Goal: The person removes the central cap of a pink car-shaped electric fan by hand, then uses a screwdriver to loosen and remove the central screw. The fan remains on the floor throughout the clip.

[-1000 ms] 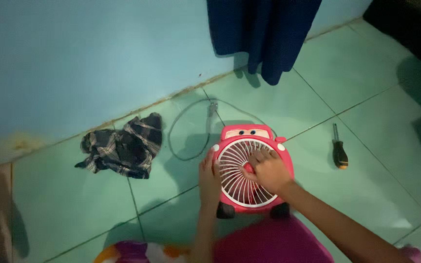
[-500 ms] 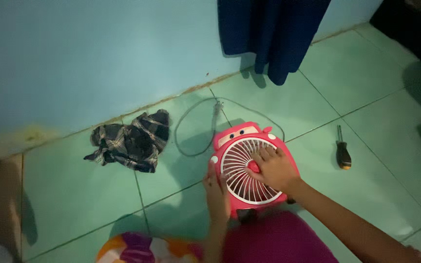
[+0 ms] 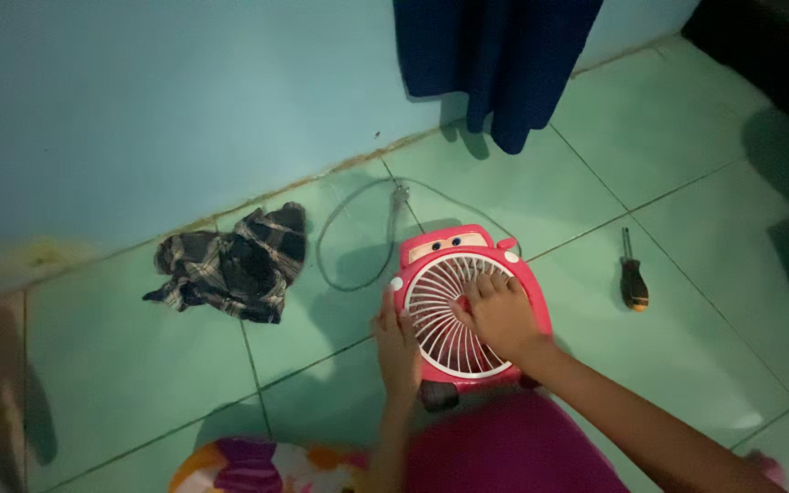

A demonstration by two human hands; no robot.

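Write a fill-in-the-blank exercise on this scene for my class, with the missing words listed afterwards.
1. The right hand lies flat on the fan's white ____.
2. The left hand holds the ____ by its side.
3. The tool on the floor right of the fan is a ____.
4. The checked cloth lies ____ of the fan.

Missing words: grille; fan; screwdriver; left

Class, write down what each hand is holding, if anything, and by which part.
The left hand holds the pink fan by its left edge; the right hand lies flat on its white grille, gripping nothing.
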